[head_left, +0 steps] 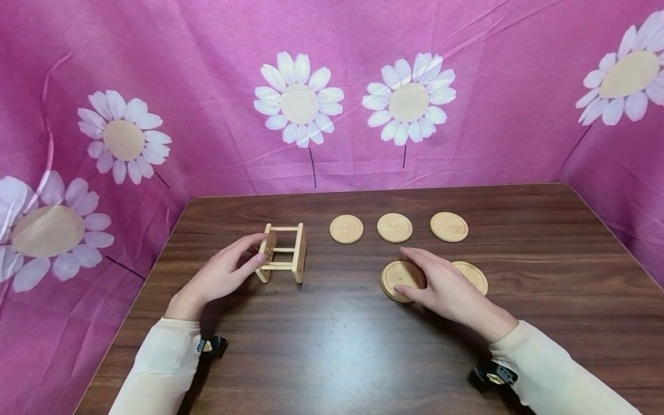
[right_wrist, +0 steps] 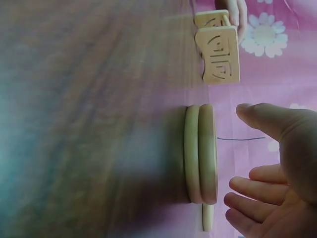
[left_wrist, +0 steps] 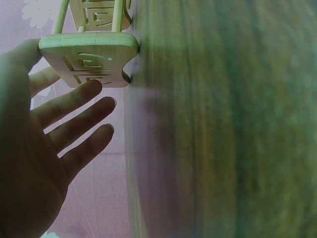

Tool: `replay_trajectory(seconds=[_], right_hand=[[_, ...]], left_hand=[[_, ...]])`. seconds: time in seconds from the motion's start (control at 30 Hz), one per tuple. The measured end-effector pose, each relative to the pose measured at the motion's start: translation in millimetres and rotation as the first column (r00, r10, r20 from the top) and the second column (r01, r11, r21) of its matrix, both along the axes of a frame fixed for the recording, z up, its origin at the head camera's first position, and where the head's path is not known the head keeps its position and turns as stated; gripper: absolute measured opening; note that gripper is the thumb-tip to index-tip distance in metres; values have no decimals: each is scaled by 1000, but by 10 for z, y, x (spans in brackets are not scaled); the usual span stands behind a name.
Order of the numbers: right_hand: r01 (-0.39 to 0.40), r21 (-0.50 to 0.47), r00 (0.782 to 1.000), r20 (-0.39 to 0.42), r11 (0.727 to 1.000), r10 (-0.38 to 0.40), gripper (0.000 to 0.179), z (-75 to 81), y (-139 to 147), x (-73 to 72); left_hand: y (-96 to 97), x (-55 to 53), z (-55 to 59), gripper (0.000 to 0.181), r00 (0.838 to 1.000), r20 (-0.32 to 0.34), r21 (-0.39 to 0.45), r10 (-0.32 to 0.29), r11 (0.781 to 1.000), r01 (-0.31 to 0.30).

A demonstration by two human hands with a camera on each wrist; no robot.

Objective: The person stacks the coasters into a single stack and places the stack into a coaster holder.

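A pale wooden coaster rack (head_left: pixel 282 249), with slatted rods and side panels carved with cutouts, stands on the left of the table. My left hand (head_left: pixel 223 274) holds its left panel with thumb and index finger; in the left wrist view the other fingers (left_wrist: pixel 81 121) extend beside that panel (left_wrist: pixel 89 62). My right hand (head_left: pixel 448 285) hovers over a stack of two round wooden coasters (head_left: pixel 399 279), thumb and fingers spread. In the right wrist view a gap separates the hand (right_wrist: pixel 277 168) from the stack (right_wrist: pixel 205 153).
Three single coasters lie in a row behind: left (head_left: pixel 346 229), middle (head_left: pixel 395 228) and right (head_left: pixel 449 227). Another coaster (head_left: pixel 473 276) lies partly hidden behind my right hand. The brown wooden table (head_left: pixel 311 346) meets a pink daisy-print cloth (head_left: pixel 353 161) at its far edge.
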State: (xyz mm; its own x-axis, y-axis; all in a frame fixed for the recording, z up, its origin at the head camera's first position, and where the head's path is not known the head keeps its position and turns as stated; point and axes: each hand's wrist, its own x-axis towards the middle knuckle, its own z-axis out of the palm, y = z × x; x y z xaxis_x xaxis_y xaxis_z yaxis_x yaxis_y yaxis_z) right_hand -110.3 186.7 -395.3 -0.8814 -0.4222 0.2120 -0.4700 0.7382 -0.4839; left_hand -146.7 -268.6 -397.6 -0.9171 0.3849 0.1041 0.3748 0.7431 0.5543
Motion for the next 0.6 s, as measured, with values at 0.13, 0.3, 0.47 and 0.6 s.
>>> replay_trajectory(seconds=[0.13,0.3,0.47,0.6], right_hand=[[-9,-17,1000,25,1000,9,69,9,-50,-58],[-27,-26,999,23,999,28,66,0,-125,-132],[-46,-41,999,-3,998,46,66,0,-199,-220],[-66,-50,998,-2,997,66,65,5,-267,-296]], left_hand=[[-4,2,-2,50,1000,4,1,3,1000,-3],[-6,10,7,51,1000,13,-4,13,1000,-13],[11,8,22,50,1000,17,8,9,1000,-9],[21,8,28,50,1000,16,22,1,1000,-1]])
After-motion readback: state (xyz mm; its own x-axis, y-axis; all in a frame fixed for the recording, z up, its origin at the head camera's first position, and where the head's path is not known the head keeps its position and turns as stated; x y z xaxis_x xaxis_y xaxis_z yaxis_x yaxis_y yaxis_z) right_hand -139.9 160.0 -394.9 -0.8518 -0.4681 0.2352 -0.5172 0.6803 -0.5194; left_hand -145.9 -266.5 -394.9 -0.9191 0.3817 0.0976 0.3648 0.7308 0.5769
